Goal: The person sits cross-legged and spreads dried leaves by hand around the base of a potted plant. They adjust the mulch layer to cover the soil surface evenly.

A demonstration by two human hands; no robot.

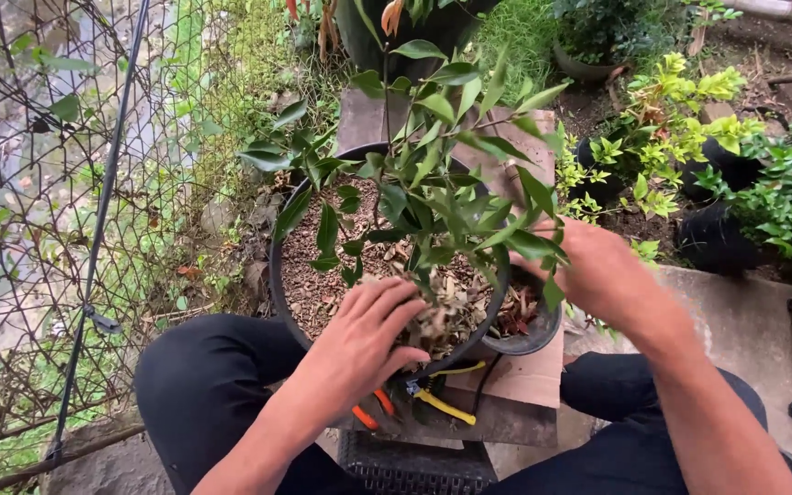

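Your left hand (pixel 368 335) rests palm-down, fingers loosely curled in a grip on a clump of dry brown leaf litter (pixel 446 307) at the near edge of the soil in a large black pot (pixel 279 275). Your right hand (pixel 598 270) reaches behind the foliage of the leafy shrub (pixel 433 192) growing in that pot; whether its grip is closed cannot be told. A smaller black pot (pixel 529 339) sits just beside it, holding dead leaves. Both stand on a weathered wooden tabletop (pixel 524 380), where orange-handled and yellow-handled tools (pixel 442 403) lie near your knees. A chain-link fence (pixel 48 183) runs along the left; potted green plants (pixel 689 128) crowd the damp ground to the right.
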